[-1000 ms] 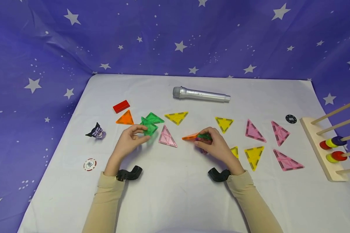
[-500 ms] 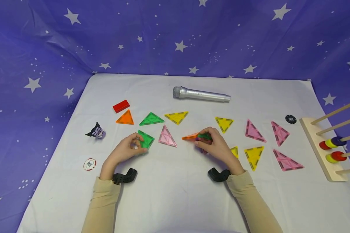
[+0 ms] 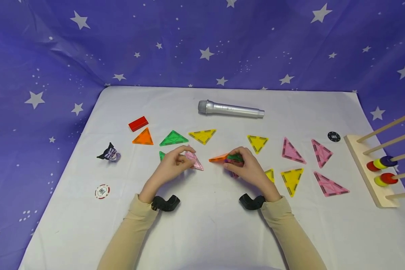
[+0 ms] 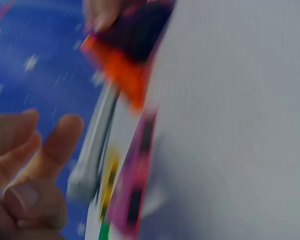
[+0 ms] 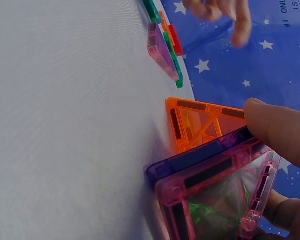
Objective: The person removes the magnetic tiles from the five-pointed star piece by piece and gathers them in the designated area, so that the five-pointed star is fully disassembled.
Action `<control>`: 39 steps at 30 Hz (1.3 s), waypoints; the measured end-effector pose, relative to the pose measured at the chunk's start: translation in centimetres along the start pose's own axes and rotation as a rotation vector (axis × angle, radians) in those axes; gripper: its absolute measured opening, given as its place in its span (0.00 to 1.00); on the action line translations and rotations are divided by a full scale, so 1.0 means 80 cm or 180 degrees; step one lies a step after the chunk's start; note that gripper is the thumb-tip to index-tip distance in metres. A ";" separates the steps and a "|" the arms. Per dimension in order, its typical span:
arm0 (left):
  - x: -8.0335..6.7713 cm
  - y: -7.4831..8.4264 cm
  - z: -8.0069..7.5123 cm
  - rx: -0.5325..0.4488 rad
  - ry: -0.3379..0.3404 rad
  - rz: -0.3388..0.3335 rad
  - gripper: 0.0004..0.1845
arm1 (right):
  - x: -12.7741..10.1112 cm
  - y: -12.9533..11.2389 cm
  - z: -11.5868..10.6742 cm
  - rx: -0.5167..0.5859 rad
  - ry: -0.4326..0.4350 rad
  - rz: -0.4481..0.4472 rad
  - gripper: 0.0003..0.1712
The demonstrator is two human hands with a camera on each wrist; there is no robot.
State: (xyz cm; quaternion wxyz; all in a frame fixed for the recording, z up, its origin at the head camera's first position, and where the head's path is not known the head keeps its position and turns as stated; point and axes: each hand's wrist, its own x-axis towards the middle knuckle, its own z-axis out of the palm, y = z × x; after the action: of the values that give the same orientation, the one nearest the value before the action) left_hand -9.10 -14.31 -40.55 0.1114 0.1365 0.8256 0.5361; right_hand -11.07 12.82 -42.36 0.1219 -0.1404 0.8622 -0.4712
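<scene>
My right hand point(image 3: 248, 168) has its grip clamped on a small stack of translucent triangle tiles point(image 3: 230, 159), held on edge against the white tabletop point(image 3: 202, 225). From the right wrist view the stack point(image 5: 210, 170) shows an orange tile at the far end w/ dark strips along its edges, then a purple one, then a pink one nearest my palm, w/ green showing through the pink. My thumb lies over the top edge; other fingers wrap the near side. In the head view the orange tip sticks out to the left of my knuckles, green peeks above them.

My left hand point(image 3: 172, 167) sits just left of the stack, fingers curled down over a pink triangle tile point(image 3: 193, 160) lying flat. Can't tell whether the grip is actually pinching it or only touching; left wrist view is too blurred. A green tile corner point(image 3: 161, 155) shows just left of that hand.

Beyond my left hand: another green triangle point(image 3: 173, 138), an orange triangle point(image 3: 143, 137), a red block point(image 3: 138, 123). Beyond both hands: a silver microphone point(image 3: 231, 109). Right of my right hand: yellow triangles point(image 3: 291, 180) and pink triangles point(image 3: 329, 185), then a wooden peg rack point(image 3: 369, 168) w/ coloured rings.
</scene>
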 end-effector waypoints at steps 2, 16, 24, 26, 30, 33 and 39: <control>0.011 0.005 0.018 -0.0031 -0.0065 0.0017 0.16 | 0.001 0.000 0.000 -0.0001 0.0011 -0.0005 0.23; 0.052 0.012 0.072 -0.0312 -0.0213 -0.0495 0.19 | 0.002 0.000 0.003 0.0004 0.0014 0.0020 0.25; 0.063 0.014 0.081 -0.0213 0.0337 -0.0612 0.13 | 0.001 -0.001 0.002 0.0016 0.0027 0.0004 0.24; 0.064 0.016 0.082 -0.0296 0.0439 -0.0614 0.12 | 0.000 -0.001 0.002 0.0016 0.0028 -0.0022 0.24; 0.064 0.015 0.081 -0.0497 0.0524 -0.0633 0.12 | 0.000 -0.002 0.002 0.0038 0.0002 -0.0050 0.23; 0.063 0.013 0.077 -0.0666 0.0551 -0.0711 0.12 | 0.000 -0.002 0.001 0.0033 -0.0024 -0.0051 0.23; 0.050 0.017 0.055 -0.0919 0.0637 -0.0775 0.12 | 0.000 0.000 0.000 -0.0002 -0.0059 0.0011 0.23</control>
State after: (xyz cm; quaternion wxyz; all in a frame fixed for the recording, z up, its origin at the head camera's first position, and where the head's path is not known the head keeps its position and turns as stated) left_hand -11.22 -8.64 -41.22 0.1112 -0.0355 0.7575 0.6423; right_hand -11.09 12.83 -42.33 0.1306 -0.1432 0.8615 -0.4694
